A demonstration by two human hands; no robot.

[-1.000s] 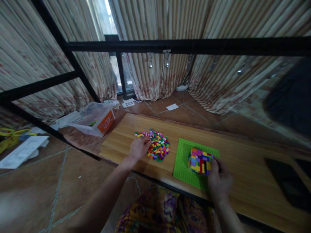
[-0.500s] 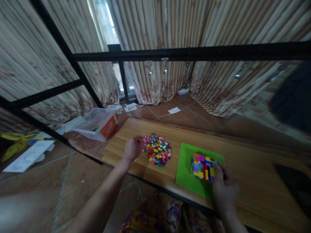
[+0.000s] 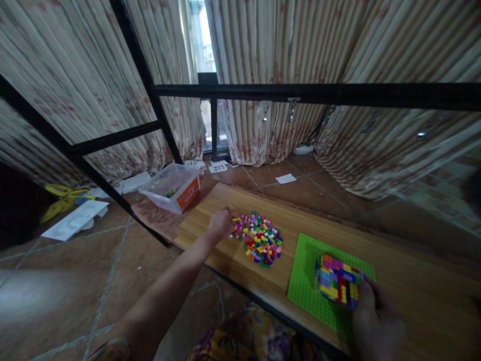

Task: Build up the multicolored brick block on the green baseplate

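My left hand (image 3: pixel 221 223) is at the left edge of a pile of small multicoloured toy bricks (image 3: pixel 265 240). Its fingers are pinched together beside a yellow brick; whether they grip one is too small to tell. On a green studded baseplate (image 3: pixel 306 291) stands a block built of coloured toy bricks (image 3: pixel 338 281), with a patchwork top. My right hand (image 3: pixel 379 311), slightly blurred, has thumb and fingers closed at the right side of this block. Its far fingers are partly hidden.
The wooden table (image 3: pixel 406 265) carries all this. A clear plastic bin (image 3: pixel 169 188) with an orange label stands on the floor behind its left end. A black metal frame (image 3: pixel 263 93) crosses before the curtains (image 3: pixel 255 40). White packaging (image 3: pixel 75 220) lies at the left.
The view has swung left, so the table's things appear farther right. My left hand stays by the pile's left edge, and my right hand stays at the brick block.
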